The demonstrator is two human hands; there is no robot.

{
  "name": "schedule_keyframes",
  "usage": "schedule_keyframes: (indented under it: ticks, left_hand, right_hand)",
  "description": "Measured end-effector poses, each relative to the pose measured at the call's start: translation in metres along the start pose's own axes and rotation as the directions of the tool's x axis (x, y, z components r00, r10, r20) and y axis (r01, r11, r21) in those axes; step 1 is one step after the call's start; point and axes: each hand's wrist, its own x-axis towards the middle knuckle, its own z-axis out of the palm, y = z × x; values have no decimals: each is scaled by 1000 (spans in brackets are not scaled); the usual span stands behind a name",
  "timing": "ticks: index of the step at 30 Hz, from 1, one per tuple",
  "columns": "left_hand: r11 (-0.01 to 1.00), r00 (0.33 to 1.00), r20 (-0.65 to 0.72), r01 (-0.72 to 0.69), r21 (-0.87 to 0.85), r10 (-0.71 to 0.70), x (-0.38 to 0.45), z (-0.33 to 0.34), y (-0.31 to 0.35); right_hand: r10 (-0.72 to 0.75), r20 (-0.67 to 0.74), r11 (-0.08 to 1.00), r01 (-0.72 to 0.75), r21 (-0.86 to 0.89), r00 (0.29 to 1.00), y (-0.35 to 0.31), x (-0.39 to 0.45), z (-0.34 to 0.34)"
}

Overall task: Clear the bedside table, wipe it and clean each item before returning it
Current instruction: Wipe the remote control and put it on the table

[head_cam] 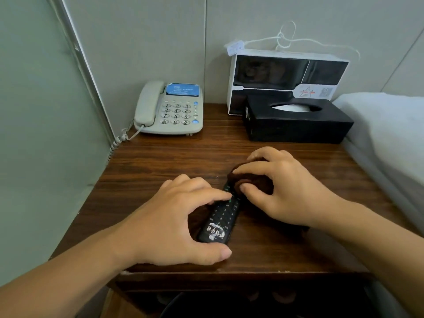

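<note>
Left hand (174, 216) steadying remote (220, 220) on desk (160, 157) | right hand (282, 187) gripping brown cloth (252, 177), wiping remote | phone (169, 109), tissue box (296, 121) already back; near end, judging by layout

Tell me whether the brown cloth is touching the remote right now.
Touching. The head view shows the right hand pressing the bunched brown cloth onto the upper end of the remote, covering it with no gap, while the left hand holds the remote's lower part.

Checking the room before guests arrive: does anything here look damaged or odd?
The table's front edge is chipped pale. A string and tag hang loose on the white box.
</note>
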Motion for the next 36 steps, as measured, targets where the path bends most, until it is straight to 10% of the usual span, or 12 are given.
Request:
schedule_keyframes:
  ticks: [36]
  left_hand:
    - [979, 990, -42, -124, 164, 133, 12, 11, -2]
  right_hand:
    - [-60, 21, 994, 62, -89, 998, -3, 30, -7]
